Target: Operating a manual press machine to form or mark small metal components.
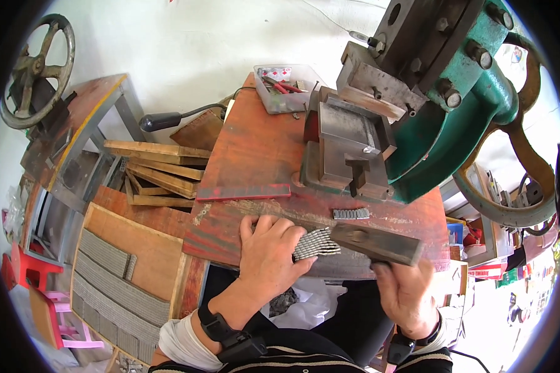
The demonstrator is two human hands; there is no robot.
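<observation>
My left hand (269,252) is closed around a bundle of thin grey ridged metal strips (317,243), pressed together at the near part of the worktable. The strips' free ends fan slightly toward the right. My right hand (407,295) grips a hammer (379,243); its dark, blocky metal head lies level beside the bundle's right end. Whether the head touches the strips I cannot tell. Most of the handle is hidden by my right hand and the head. A short ridged metal piece (351,214) rests on the table just beyond the hammer.
A green press (445,143) with a steel die (354,155) stands at the right of the reddish worktable (249,137). A red bar (242,193) lies across the table. Behind is a plastic tool box (280,105). At left, a wooden tray (149,233) holds rows of grey strips.
</observation>
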